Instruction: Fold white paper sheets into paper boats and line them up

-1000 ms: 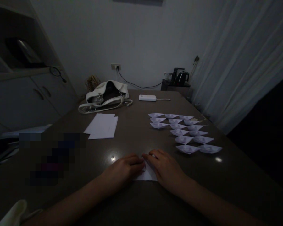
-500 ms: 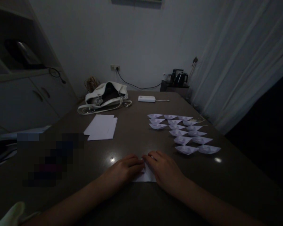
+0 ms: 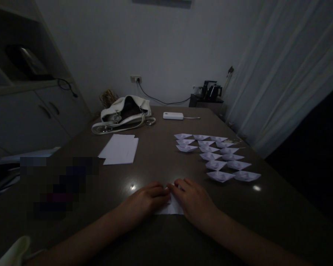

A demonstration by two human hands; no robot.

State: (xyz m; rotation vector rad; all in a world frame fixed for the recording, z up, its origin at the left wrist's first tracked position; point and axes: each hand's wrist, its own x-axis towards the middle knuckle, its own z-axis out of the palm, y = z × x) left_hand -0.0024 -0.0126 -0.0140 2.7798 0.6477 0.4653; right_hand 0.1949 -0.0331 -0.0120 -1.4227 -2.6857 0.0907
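Observation:
A partly folded sheet of white paper (image 3: pixel 170 209) lies flat on the table near its front, under both hands. From the left, my left hand (image 3: pixel 151 199) grips the paper with its fingers bent and pressed together near the middle. My right hand (image 3: pixel 193 201) meets it there, its thumb and fingers closed on the paper's upper right side. The fingertips of both hands almost touch, and they hide most of the folds. Beyond my right hand stand several folded paper boats (image 3: pixel 219 176) in rows.
A stack of white paper sheets (image 3: pixel 119 149) lies left of centre on the brown table (image 3: pixel 161 159). Further back are a white handbag (image 3: pixel 124 114) and a white power bank (image 3: pixel 173 116) with a short cable. A black kettle (image 3: pixel 213 92) stands beyond the far right corner.
Both hands stay almost in place on the paper, with only a slight shift of the fingers. The view has moved very slightly.

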